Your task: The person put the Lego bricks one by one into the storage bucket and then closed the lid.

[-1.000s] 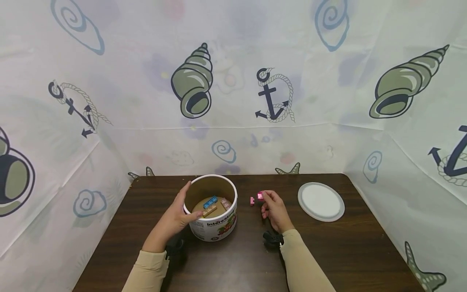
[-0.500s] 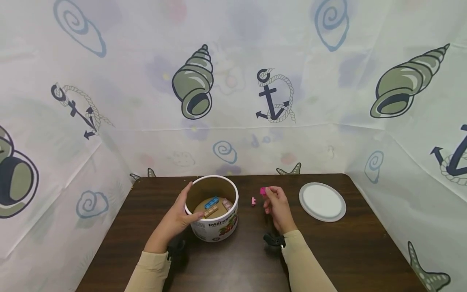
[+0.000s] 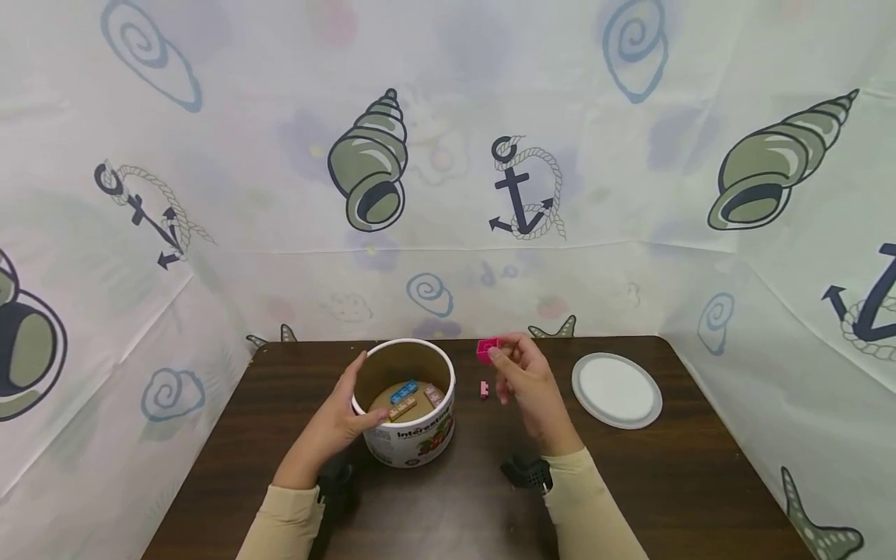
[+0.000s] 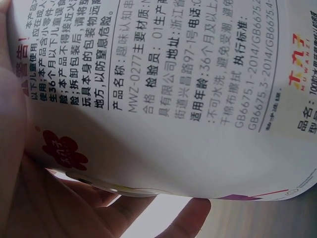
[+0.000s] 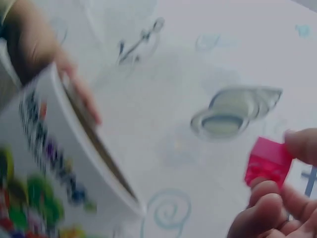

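A white round tub [image 3: 409,445] with printed fruit and lettering stands on the table. My left hand [image 3: 339,416] grips its left side, the thumb at the near rim and the fingers round the wall. In the left wrist view, fine print covers the tub wall [image 4: 168,148] beside my fingers [image 4: 185,218]. Inside lie a blue brick [image 3: 404,391], a tan brick [image 3: 402,408] and a pale pink brick [image 3: 434,395]. To the right of the tub, my right hand [image 3: 532,389] pinches a bright pink toy brick [image 3: 485,350] between thumb and fingers, raised above the table.
A small light pink piece [image 3: 484,389] lies on the dark wooden table [image 3: 434,513] between tub and right hand. At the right lies a round white lid [image 3: 617,390]. A patterned cloth [image 3: 448,187] rises behind and at both sides of the table.
My right hand has lifted the bright pink brick from near the table and carried it up and left toward the tub. The left hand keeps its place on the tub.
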Motion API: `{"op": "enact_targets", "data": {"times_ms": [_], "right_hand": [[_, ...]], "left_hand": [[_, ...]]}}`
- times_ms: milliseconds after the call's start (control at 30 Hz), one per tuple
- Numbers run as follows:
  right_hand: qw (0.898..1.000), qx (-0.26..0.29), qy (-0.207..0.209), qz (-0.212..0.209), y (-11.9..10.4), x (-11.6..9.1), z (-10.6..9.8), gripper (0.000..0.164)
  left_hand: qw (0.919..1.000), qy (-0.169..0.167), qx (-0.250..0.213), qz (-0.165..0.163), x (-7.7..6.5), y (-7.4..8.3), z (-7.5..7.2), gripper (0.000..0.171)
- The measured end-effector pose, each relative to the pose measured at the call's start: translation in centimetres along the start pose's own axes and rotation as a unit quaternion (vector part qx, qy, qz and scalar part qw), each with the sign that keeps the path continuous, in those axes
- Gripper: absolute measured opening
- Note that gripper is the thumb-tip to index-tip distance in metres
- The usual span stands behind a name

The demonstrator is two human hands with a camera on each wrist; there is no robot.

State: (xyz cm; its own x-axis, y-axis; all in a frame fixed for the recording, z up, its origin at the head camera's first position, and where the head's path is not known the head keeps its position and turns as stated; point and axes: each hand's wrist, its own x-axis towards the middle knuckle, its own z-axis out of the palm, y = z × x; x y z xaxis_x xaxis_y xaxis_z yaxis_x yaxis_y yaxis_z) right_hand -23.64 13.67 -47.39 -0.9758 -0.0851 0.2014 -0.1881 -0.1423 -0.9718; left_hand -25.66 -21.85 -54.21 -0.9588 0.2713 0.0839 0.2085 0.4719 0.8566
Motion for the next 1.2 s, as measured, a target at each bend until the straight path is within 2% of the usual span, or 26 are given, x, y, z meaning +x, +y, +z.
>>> {"op": "enact_targets", "data": {"times_ms": [167,367,567,733,867,1200], "right_hand": [[0.998,0.012,-0.046,0.034,-1.8,-0.7,2.1,0.036],[0.994,0.019,-0.096,0.041,-2.7,-0.1,5.0,0.037],[0.993,-0.005,-0.103,0.062,-2.6,0.3,6.7,0.036],[0.990,-0.026,-0.118,0.069,-2.3,0.1,7.0,0.043],[0.990,-0.020,-0.127,0.065,-2.0,-0.1,6.7,0.051],[0.994,0.011,-0.094,0.048,-1.2,-0.4,4.9,0.042]], "left_hand": [[0.9999,0.000,-0.006,0.008,0.0,0.0,-0.1,0.122],[0.9998,0.008,-0.004,0.017,0.0,0.0,-0.4,0.121],[0.9998,-0.004,-0.013,0.014,0.1,0.1,-0.2,0.120],[1.0000,-0.003,-0.006,0.006,0.0,0.0,-0.1,0.119],[1.0000,-0.001,-0.002,0.003,-0.1,-0.1,0.0,0.119],[1.0000,-0.003,-0.002,-0.006,-0.1,0.1,0.0,0.119]]}}
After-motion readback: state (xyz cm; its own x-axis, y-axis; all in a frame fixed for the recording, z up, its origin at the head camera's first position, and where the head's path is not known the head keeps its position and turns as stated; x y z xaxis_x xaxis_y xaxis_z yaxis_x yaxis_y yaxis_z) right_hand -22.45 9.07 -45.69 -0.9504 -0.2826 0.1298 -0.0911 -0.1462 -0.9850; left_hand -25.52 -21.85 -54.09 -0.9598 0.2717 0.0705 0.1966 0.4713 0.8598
